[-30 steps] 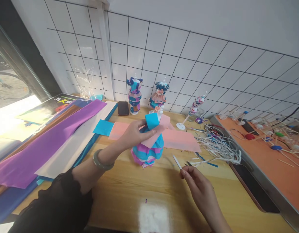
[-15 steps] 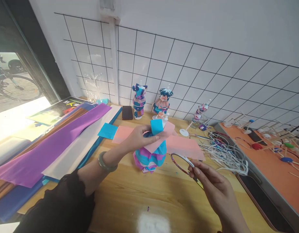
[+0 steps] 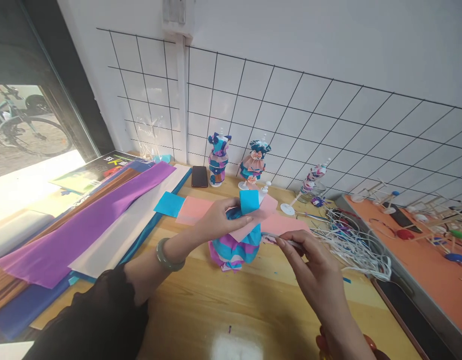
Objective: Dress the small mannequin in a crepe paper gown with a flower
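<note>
A small doll-like dress form [image 3: 236, 252] stands on the wooden table, wrapped in ruffled blue, purple and white crepe paper. My left hand [image 3: 221, 220] closes around its upper part, pressing a pink paper strip [image 3: 244, 231] and a folded blue strip [image 3: 249, 201] against it. To the right of the form, my right hand [image 3: 313, 267] pinches a thin patterned cord [image 3: 269, 238]. The cord's end reaches close to the blue ruffle; whether they touch I cannot tell. Behind both hands lies a flat pink paper piece [image 3: 285, 224].
Layered crepe paper sheets [image 3: 99, 220] cover the left side. Along the wall stand two dressed forms [image 3: 218, 160] and a tilted one [image 3: 314, 177], with a phone [image 3: 199, 176] nearby. Tangled white cords [image 3: 351, 245] lie beside an orange-lined tray [image 3: 414, 260] at right.
My right hand has moved up and left, bringing the cord from a wide loop out front to beside the dress form. My left hand keeps its grip. The view has shifted slightly.
</note>
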### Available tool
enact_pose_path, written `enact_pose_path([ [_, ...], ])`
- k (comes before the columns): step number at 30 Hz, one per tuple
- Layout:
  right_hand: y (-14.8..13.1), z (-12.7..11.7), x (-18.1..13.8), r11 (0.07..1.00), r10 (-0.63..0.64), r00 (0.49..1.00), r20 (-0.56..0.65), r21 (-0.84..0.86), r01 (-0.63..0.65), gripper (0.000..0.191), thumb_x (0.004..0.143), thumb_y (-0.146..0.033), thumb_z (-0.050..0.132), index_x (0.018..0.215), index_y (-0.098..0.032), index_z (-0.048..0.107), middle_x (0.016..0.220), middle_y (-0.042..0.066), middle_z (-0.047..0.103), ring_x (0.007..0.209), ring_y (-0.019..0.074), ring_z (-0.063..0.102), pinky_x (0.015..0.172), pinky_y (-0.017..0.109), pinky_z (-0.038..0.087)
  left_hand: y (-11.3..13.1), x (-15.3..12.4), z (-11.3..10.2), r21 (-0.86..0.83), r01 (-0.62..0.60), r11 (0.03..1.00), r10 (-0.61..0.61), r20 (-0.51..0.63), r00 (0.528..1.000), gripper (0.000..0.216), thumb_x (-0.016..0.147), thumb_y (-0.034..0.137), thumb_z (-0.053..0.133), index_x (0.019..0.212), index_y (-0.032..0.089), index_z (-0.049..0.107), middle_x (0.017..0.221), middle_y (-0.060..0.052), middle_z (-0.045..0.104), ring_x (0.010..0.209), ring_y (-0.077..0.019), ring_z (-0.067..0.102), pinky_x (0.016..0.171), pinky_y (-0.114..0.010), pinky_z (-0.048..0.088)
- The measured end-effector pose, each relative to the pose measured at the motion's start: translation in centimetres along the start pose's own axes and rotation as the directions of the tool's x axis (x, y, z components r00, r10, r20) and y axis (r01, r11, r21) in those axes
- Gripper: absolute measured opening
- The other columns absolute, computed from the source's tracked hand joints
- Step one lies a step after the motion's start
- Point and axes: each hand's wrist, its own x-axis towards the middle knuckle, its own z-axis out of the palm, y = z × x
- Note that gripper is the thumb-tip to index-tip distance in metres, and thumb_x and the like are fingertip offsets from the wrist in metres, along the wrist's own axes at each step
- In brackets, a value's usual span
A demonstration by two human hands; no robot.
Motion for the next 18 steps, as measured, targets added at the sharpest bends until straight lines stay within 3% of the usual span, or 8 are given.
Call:
enact_pose_path([
  [5,-0.4,0.8,1.0,0.998,-0.041,0.999,-0.036,-0.056,0.039,0.005,0.085,-0.022,0.057,0.084,-0.022,0.062,0.089,0.005,0.053,0.073,0.0141,0.054,0.052,0.024,0.043,0.0,0.0,0.1,-0.006,-0.012,1.0,0.012,0.001,1.0,0.033,0.077,0.034,0.062,0.103,0.014,0.062,0.098,-0.007,0.067,0.091,-0.0201,0.061,0.077,-0.03,0.049],
  [12,-0.1,1.4,0.8,0.996,-0.059,0.998,-0.039,-0.064,0.056,0.003,0.085,-0.023,0.059,0.085,-0.022,0.062,0.088,0.004,0.055,0.065,0.0118,0.053,0.05,0.025,0.042,0.4,-0.1,0.1,0.01,-0.022,1.0,0.022,-0.002,1.0,0.033,0.077,0.033,0.062,0.104,0.014,0.062,0.099,-0.007,0.067,0.091,-0.0202,0.061,0.078,-0.031,0.049],
  [18,-0.5,1.7,0.9,0.999,-0.026,0.999,-0.038,-0.039,0.025,0.009,0.085,-0.03,0.058,0.082,-0.022,0.061,0.086,0.006,0.057,0.07,0.0158,0.056,0.049,0.027,0.044,0.5,-0.2,0.2,0.018,-0.034,0.999,0.034,0.0,0.999,0.033,0.077,0.033,0.062,0.104,0.014,0.062,0.098,-0.007,0.067,0.09,-0.0192,0.061,0.077,-0.029,0.049],
])
